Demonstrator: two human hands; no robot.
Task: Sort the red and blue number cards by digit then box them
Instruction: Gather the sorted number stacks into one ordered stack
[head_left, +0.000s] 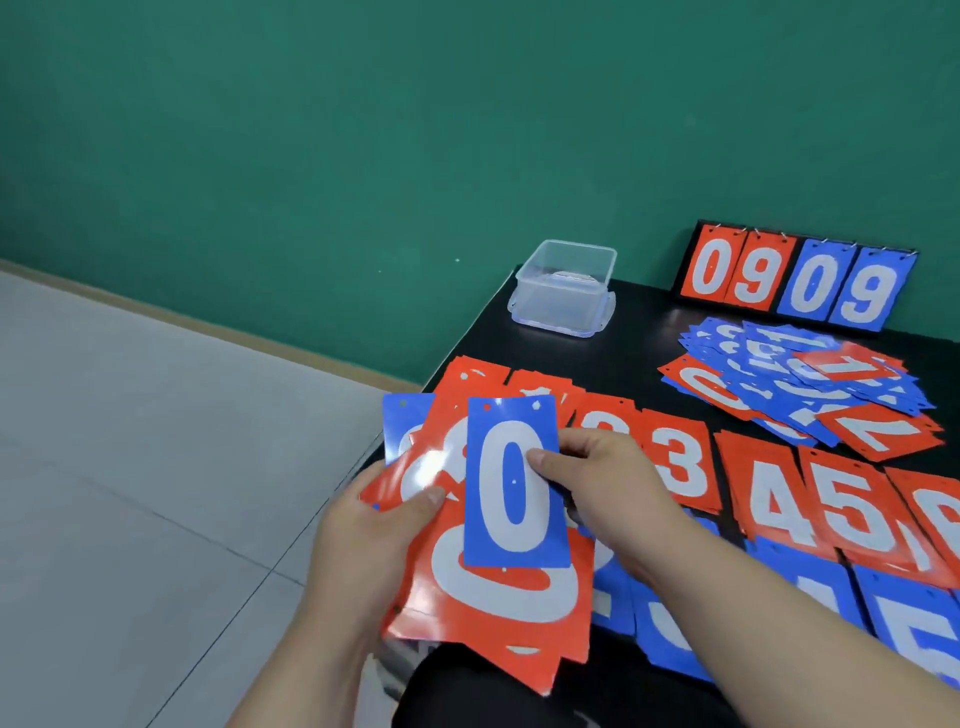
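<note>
Nearest, the left hand (384, 525) has its grip closed round a loose fan of zero cards (498, 597). They look thin, light and glossy, so likely to slide. The right hand (597, 483) pinches the blue 0 card (511, 483) by its long edge, probably the safest hold. Beyond lie sorted rows (769, 499) on the tabletop (649, 338), then the unsorted heap (800, 384) and, farthest, the clear box (563, 288).

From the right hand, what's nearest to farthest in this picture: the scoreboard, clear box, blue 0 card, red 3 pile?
1. blue 0 card, pinched by the right hand.
2. red 3 pile, just to its right.
3. clear box, farther back.
4. scoreboard, far back on the right.
</note>
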